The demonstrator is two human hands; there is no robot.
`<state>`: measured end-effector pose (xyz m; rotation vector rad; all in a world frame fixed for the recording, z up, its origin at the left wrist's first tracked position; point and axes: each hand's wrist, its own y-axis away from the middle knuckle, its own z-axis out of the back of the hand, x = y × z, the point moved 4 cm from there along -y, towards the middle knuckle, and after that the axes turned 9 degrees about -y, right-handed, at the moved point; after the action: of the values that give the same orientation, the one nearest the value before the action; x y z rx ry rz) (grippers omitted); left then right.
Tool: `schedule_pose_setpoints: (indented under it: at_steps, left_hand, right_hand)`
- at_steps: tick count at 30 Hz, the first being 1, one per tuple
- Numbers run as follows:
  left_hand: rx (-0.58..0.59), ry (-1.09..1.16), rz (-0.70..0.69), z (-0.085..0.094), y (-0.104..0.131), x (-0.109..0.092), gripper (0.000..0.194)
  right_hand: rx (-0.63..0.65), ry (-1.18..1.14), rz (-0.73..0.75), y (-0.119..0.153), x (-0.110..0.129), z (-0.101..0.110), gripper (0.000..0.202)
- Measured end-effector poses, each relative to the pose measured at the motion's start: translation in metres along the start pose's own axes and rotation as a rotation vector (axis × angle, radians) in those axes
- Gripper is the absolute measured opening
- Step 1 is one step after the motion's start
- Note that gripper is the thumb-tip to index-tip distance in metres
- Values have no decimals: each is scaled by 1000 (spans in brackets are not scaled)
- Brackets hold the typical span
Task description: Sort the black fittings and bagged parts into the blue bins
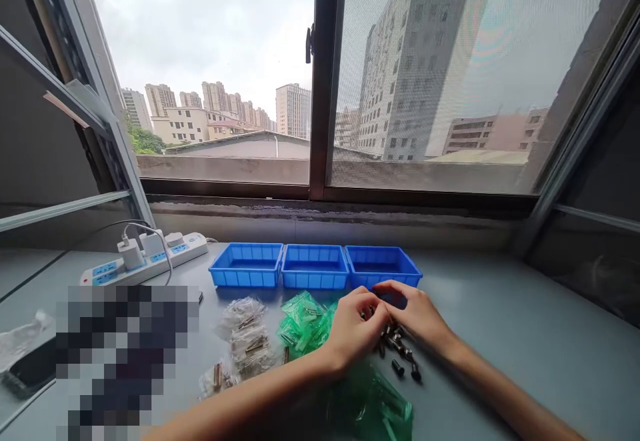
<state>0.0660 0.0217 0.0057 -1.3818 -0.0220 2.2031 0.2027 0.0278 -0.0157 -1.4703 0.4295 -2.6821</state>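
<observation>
My left hand (pixel 353 328) is curled, thumb and fingers drawn together, above a pile of dark metal bolts (pixel 397 368). Small dark metal pieces show at the curl of its fingers, but whether they are gripped or lie behind is unclear. My right hand (pixel 420 314) meets it from the right, thumb and forefinger bent in an arch towards the left fingertips. What lies between the right fingertips is hidden. Green plastic bags (pixel 305 321) holding small parts lie left of my left hand. Another green bag (pixel 385 408) rests beneath my wrists, nearer to me.
Three blue bins (pixel 245 280) stand in a row behind my hands. Clear bags of metal pins (pixel 250 341) lie to the left. A white power strip (pixel 150 261) with plugs and cables sits at the back left, near a blurred-out patch. A window (pixel 320 188) rises behind the grey table.
</observation>
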Motion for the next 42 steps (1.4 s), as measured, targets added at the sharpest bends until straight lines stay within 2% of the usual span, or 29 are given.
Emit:
schedule_pose_setpoints:
  at_steps: [3,12,33,42]
  left_hand:
    - [21,76,17,1,-1,2,25]
    - [13,142,65,1,0,2,23]
    - [5,130,83,2,-1,3,22]
    - [4,156,89,2,0,3,22]
  right_hand:
    - [-22,8,4,-1,-3,4,31]
    - [26,-9,13,-3,-15,5,28]
    - [13,-24,5,-3,-8,6,31]
    - [20,64,39,-2,-7,5,28]
